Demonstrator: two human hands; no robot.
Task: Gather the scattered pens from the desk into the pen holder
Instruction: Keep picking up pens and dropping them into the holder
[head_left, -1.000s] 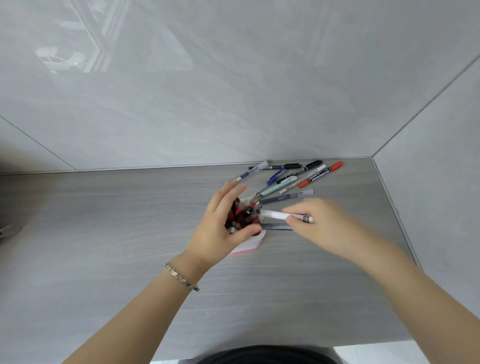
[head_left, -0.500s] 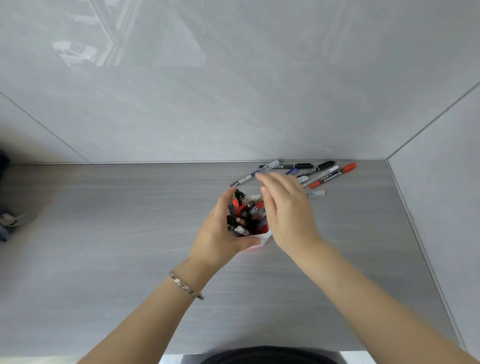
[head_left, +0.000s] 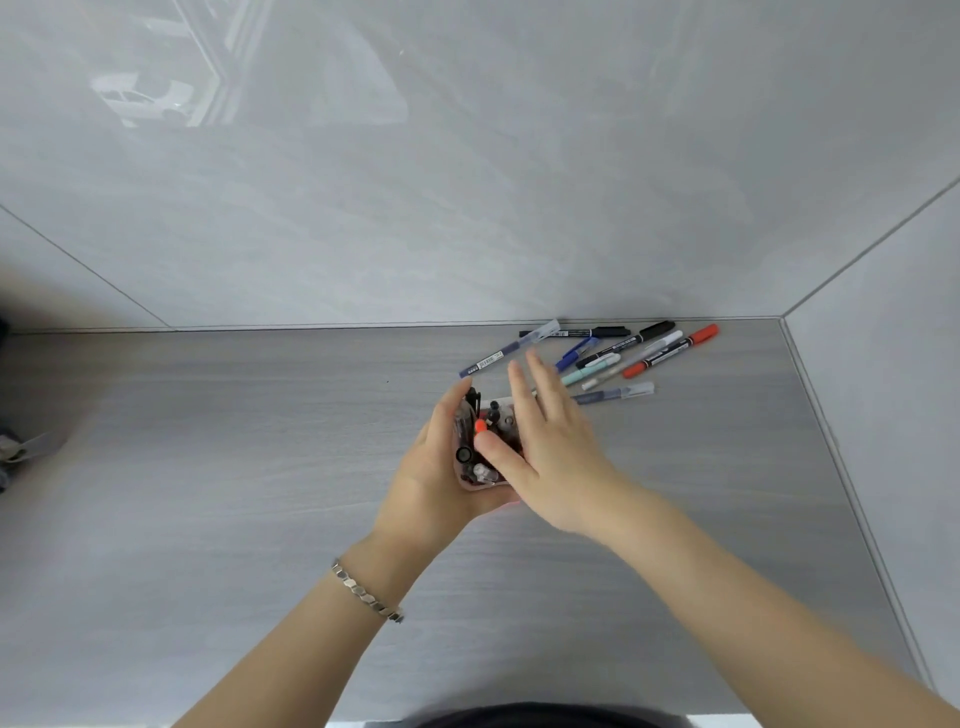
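The pen holder (head_left: 500, 404), full of several pens with black, red and grey caps, stands mid-desk. My left hand (head_left: 436, 467) is wrapped around its left and near side. My right hand (head_left: 550, 441) hovers flat over its right side, fingers spread and empty, thumb touching the pens inside. Behind it, several loose pens lie near the back wall: a blue-capped pen (head_left: 509, 349), a black marker (head_left: 576, 332), a red marker (head_left: 670, 351), a mint pen (head_left: 589, 371) and a grey pen (head_left: 613, 394).
The grey wood-grain desk (head_left: 234, 441) meets tiled walls at the back and right, forming a corner by the loose pens. A dark blurred object (head_left: 21, 447) sits at the far left edge. A metal bracelet (head_left: 366, 592) is on my left wrist.
My right hand carried a white pen from the desk to the holder and let it go inside; it now hovers open over the holder. My left hand kept holding the holder.
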